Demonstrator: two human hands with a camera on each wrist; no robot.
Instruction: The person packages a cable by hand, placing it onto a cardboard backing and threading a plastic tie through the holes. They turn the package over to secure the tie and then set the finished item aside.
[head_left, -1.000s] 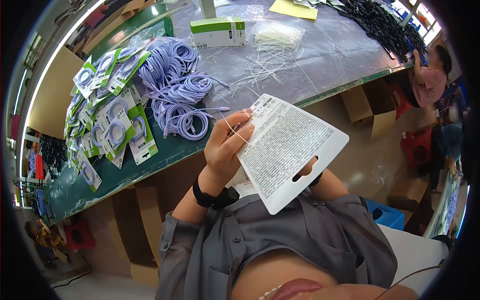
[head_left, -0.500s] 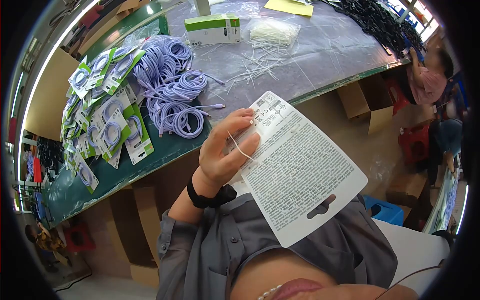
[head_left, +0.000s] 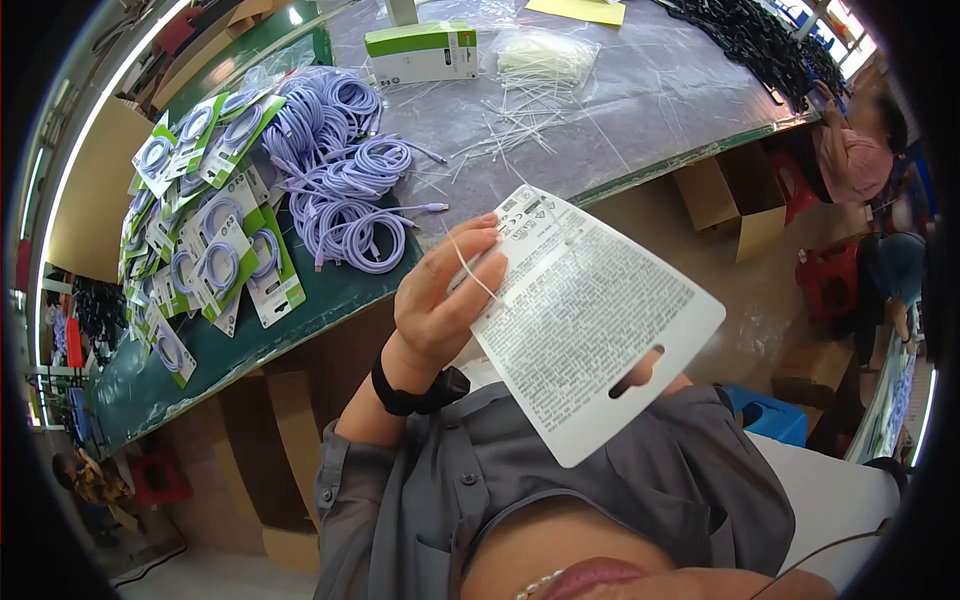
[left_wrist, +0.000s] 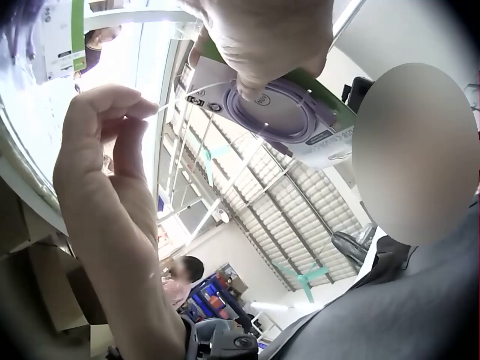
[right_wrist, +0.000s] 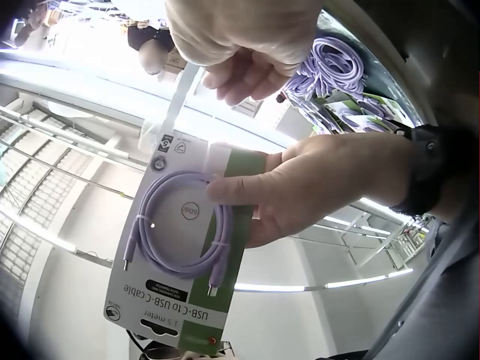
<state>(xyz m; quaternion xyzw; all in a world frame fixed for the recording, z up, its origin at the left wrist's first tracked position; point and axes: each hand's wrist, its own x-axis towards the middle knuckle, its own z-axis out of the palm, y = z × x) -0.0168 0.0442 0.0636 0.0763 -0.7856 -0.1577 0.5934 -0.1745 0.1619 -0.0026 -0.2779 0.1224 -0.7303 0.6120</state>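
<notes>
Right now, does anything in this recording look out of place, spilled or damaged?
Slightly untidy: many thin white ties lie loose in a criss-cross scatter beside the plastic bag, as if spilled from it. The carded cables are heaped at odd angles. I see no clear damage.

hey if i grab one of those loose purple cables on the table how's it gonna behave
The purple cables would probably flop, being thin and coiled. One might drag its neighbours, as the coils overlap. The plugs poking out could catch.
</notes>
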